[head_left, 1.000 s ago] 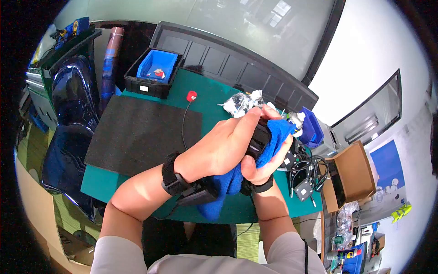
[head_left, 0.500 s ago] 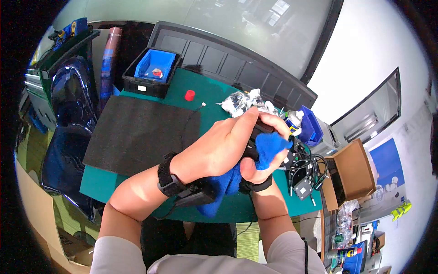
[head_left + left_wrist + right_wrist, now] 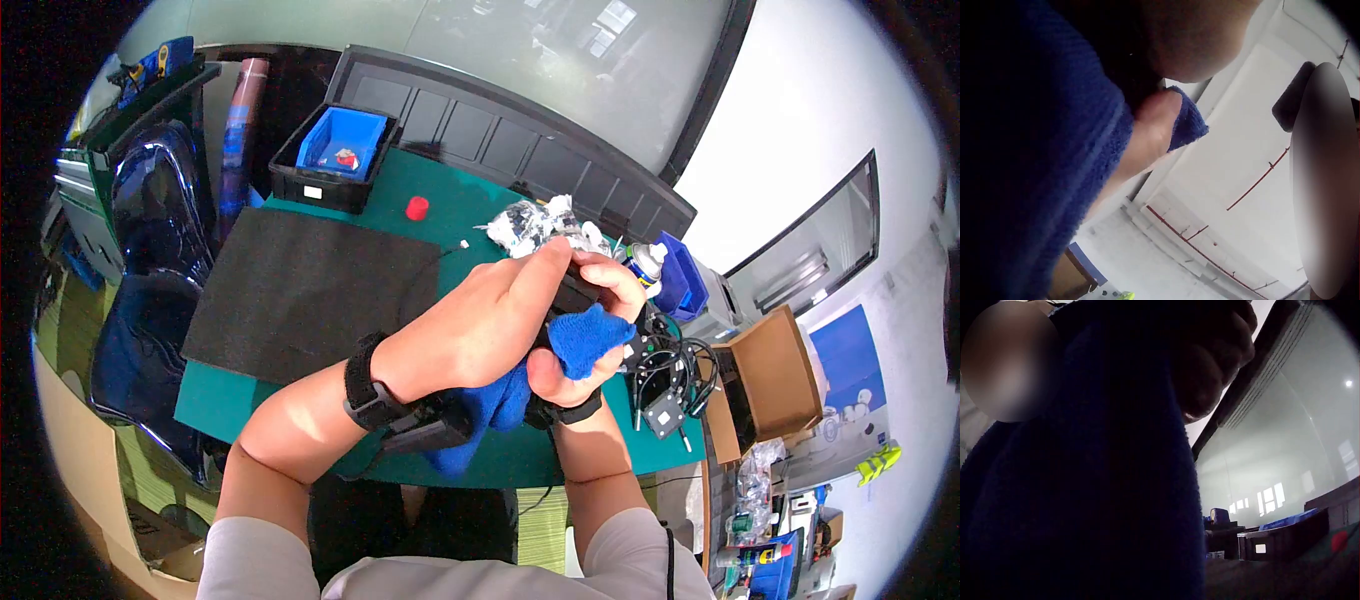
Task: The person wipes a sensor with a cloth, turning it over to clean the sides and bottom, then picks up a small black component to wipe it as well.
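Both hands are raised together over the front of the green table (image 3: 480,460). My left hand (image 3: 470,325) grips a black object (image 3: 573,293) whose kind I cannot tell, as the palms hide most of it. On the other side my right hand (image 3: 615,295) curls round the same object and a blue cloth (image 3: 590,335). One end of that cloth flops over near the right thumb, while the rest hangs below the hands. Large dark folds of the cloth (image 3: 1085,144) fill much of the left wrist view. Each wrist wears a black strap.
A dark mat (image 3: 310,290) lies on the left. Behind it stand a black bin (image 3: 320,190) with a blue tray and a red cap (image 3: 417,208). A thin cable end (image 3: 463,244), crumpled plastic (image 3: 530,222), a spray can (image 3: 645,260) and tangled black cables (image 3: 670,380) surround the hands.
The blue cloth's upper end has folded down toward the right thumb, and the right fingers have shifted on the black object. The thin cable's tip has swung right, away from the red cap.
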Available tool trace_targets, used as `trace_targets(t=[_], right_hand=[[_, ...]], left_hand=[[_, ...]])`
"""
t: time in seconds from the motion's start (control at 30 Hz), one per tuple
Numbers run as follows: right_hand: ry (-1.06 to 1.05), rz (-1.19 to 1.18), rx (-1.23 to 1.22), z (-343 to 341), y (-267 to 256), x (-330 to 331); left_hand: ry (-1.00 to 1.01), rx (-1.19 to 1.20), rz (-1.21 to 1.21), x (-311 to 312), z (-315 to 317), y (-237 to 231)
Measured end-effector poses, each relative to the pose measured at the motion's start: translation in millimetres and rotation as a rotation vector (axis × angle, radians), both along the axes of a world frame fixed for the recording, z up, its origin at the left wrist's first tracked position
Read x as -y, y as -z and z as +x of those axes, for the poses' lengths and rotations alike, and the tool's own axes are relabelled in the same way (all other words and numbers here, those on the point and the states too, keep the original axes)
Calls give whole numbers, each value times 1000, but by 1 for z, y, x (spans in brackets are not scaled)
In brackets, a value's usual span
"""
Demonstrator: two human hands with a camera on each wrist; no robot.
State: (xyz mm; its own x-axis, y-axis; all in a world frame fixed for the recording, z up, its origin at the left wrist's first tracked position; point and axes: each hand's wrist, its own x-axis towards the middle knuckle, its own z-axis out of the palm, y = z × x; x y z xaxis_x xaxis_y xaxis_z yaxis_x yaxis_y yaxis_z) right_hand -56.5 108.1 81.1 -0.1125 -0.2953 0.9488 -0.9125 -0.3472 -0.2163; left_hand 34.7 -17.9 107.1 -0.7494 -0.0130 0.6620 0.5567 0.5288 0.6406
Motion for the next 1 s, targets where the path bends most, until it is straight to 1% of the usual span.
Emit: trace_targets(t=[0.07, 0.13, 0.2, 0.23, 0.27, 0.3, 0.37, 0.4, 0.47, 0.5, 0.53, 0.57, 0.6, 0.63, 0.67, 0.7, 0.77, 0.8, 0.83, 0.9, 0.97, 1.0], right_hand=[[6, 10, 25, 4, -1, -2], [14, 20, 48, 5, -4, -2], [88, -62, -91, 4, -9, 2], [89, -63, -91, 6, -9, 3], [89, -77, -16, 8, -8, 5], [89, -91, 60, 10, -8, 7], [108, -69, 26, 10, -8, 6], [94, -79, 39, 11, -7, 6], [81, -88, 51, 7, -5, 6], [87, -90, -25, 2, -3, 6], [93, -92, -103, -1, -2, 4], [95, -93, -104, -1, -3, 0], [121, -38, -78, 2, -6, -5], [147, 15, -51, 4, -8, -8], [126, -15, -56, -1, -3, -9], [126, -18, -56, -3, 2, -7], [-13, -201, 23, -5, 10, 1], [25, -207, 35, -5, 6, 2], [26, -210, 34, 0, 2, 1], [131, -96, 34, 12, -7, -3], [93, -112, 19, 9, -10, -2], [121, -40, -27, 9, -13, -6]], left_hand=[[103, -103, 41, 0, -2, 0], [103, -111, 50, -1, -3, 1], [102, -120, 57, -2, -1, -1], [108, -56, 82, -2, 2, -6], [113, 9, 107, -2, 4, -9], [113, 8, 106, -2, 3, -7], [94, -86, 44, -1, 1, -3], [93, -88, 43, -1, 1, -5], [181, 48, 251, -4, 3, -10], [182, 47, 251, -4, 3, -8], [117, -91, 146, -4, 1, -4], [53, -229, 41, -4, -1, -1], [55, -230, 39, -3, -3, 0], [138, -166, 109, -1, -5, 0], [219, -102, 180, -1, -6, 0], [219, -102, 178, -1, -7, 1], [260, -179, 170, -2, -7, 0], [261, -179, 168, -3, -6, -1], [260, -120, 184, -3, -5, -3], [254, -2, 218, -3, -2, -5], [243, -16, 209, -5, -5, -1], [233, -29, 203, -5, -6, 1]])
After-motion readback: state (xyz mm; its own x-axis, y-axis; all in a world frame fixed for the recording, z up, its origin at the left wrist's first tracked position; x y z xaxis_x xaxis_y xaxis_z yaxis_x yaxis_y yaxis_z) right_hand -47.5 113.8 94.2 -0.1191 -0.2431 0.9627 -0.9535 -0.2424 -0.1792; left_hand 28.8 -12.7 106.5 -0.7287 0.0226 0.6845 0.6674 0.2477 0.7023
